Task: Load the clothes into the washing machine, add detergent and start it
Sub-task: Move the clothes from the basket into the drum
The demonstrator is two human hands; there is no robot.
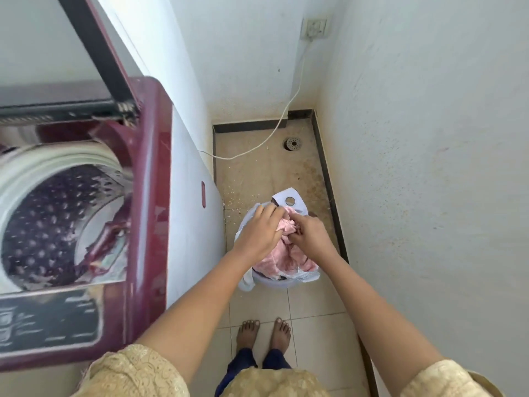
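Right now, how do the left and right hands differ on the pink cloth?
The left hand lies back-up over the pink cloth, its fingers reaching to the far side of the pile; the right hand has its fingers curled, pinching a fold near the top. The left hand is nearer the washing machine. Both are at the laundry basket.

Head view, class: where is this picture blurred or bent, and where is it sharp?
In the head view, the washing machine at the left edge is smeared by blur, its control panel unreadable; the wide lens bows the walls and the raised lid; the hands, pink cloth and floor drain are fairly sharp in even daylight.
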